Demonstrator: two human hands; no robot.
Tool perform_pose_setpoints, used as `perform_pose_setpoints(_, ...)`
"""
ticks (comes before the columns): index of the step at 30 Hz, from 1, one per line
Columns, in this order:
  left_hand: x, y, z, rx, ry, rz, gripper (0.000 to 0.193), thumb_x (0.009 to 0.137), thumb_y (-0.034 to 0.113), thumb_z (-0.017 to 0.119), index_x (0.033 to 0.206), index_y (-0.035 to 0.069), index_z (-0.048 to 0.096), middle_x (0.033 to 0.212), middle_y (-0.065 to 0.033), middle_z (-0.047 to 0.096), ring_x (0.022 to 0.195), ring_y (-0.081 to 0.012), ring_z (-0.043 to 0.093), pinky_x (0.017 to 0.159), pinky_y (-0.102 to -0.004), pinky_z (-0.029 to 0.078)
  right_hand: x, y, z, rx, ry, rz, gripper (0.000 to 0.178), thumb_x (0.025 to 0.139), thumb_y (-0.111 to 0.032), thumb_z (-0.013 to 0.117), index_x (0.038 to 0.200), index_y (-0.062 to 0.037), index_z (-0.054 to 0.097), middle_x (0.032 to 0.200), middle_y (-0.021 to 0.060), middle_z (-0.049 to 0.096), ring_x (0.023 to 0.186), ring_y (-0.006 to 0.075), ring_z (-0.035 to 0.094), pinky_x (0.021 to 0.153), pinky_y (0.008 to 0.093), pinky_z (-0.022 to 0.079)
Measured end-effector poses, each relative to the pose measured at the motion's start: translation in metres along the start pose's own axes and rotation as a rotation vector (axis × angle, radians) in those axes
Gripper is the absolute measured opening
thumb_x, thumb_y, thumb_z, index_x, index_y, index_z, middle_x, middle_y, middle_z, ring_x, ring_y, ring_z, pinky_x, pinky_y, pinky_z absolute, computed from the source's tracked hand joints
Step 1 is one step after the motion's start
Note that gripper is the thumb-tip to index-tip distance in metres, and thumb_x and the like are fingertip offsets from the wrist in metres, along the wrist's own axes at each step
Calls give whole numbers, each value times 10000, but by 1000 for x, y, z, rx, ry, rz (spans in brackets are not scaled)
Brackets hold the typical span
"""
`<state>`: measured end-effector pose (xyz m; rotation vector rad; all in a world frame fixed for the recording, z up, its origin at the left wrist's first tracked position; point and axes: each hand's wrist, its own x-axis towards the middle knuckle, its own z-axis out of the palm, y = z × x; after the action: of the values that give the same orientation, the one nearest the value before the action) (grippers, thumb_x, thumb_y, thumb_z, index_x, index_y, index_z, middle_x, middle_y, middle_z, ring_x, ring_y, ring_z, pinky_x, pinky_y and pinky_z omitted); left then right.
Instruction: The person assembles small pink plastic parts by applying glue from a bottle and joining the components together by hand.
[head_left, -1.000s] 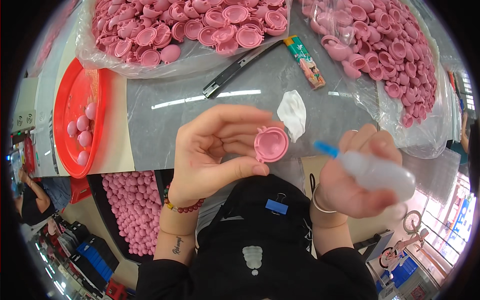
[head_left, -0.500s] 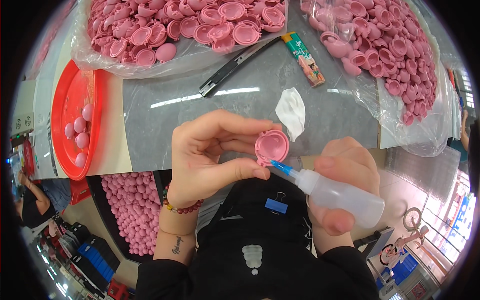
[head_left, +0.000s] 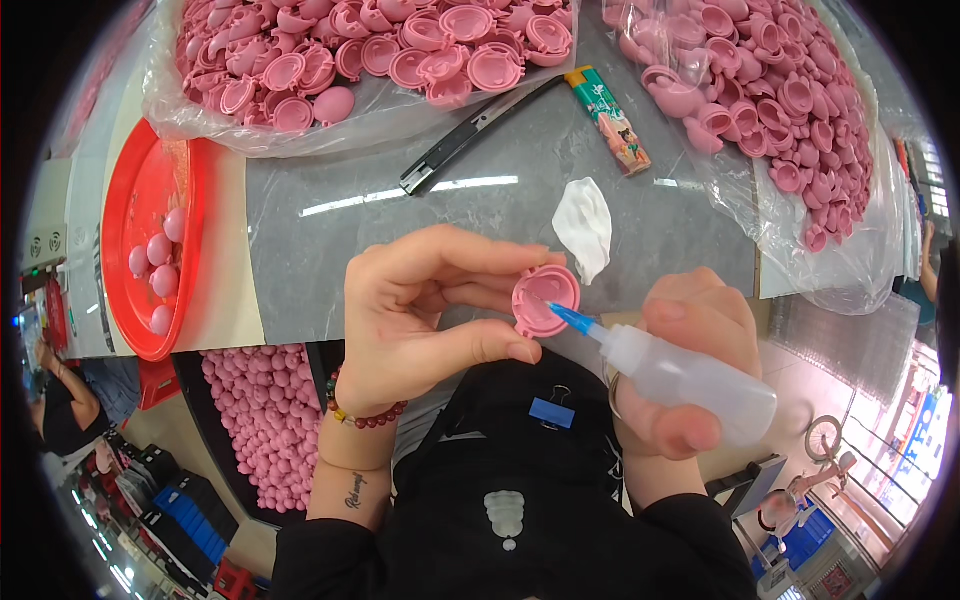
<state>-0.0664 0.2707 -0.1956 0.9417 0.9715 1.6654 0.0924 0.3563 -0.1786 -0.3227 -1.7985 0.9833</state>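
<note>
Your left hand (head_left: 415, 305) pinches the small pink shell (head_left: 537, 287) by its rim, fingers on the far side and thumb on the near side, its hollow facing up toward you. Your right hand (head_left: 705, 315) is wrapped around a translucent squeeze bottle (head_left: 690, 385), tilted so that its blue tip (head_left: 573, 320) points left and reaches over the shell's opening; whether the tip touches the inside, you cannot tell from here. The shell is between your two hands, close to the near edge of the grey tabletop (head_left: 340, 230).

Just beyond the shell, slightly right, a crumpled white piece (head_left: 583, 230) limits your room on that side. Farther off, a black cutter (head_left: 460, 145) slants across the surface, its far end beside a slim green-and-pink item (head_left: 610, 120). Between the cutter and your left hand runs a stretch of grey tabletop, widening leftward to the red tray (head_left: 130, 310), which stands well apart from your hand at the near left edge.

Along the far side, a left plastic bag (head_left: 250, 142) of pink shells bounds your reach; a right plastic bag (head_left: 840, 285) hangs over the near edge at the right.
</note>
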Motion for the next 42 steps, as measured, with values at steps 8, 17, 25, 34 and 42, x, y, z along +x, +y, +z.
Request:
perform_pose_setpoints(8,-1,-2,0,-11,-2,20,385,603,-106,688,958,-100,538,967,-227,585,873,-256,606,763,-328,509,-4,6,1,-37,102,-43,580,770,-541,509,868,22,605,711,58,582,530,151,499,454,246,364)
perform_pose_setpoints(17,-2,-4,0,-21,58,99,390,598,-100,697,957,-94,545,971,-212,583,891,-246,597,777,-325,504,-6,-1,-5,-102,34,-34,615,820,-542,383,820,50,553,649,83,443,530,157,391,447,268,269)
perform_pose_setpoints(25,0,-6,2,82,65,222,409,596,-105,697,976,-91,545,984,-198,573,907,-240,589,793,-322,499,5,5,-1,207,215,-64,493,791,-463,541,870,20,604,733,71,577,634,147,519,505,229,388)
perform_pose_setpoints(34,-2,-3,0,83,77,157,423,576,-94,715,967,-82,557,955,-175,575,892,-230,591,791,-323,500,41,35,11,-271,-106,272,386,698,-18,622,1055,40,488,932,60,631,783,90,528,682,207,402)
perform_pose_setpoints(42,0,-6,0,176,85,197,409,567,-81,720,950,-63,576,932,-157,574,861,-199,588,774,-288,497,46,35,9,-297,-73,306,371,690,-5,623,1041,-21,505,964,55,600,854,100,504,691,211,385)
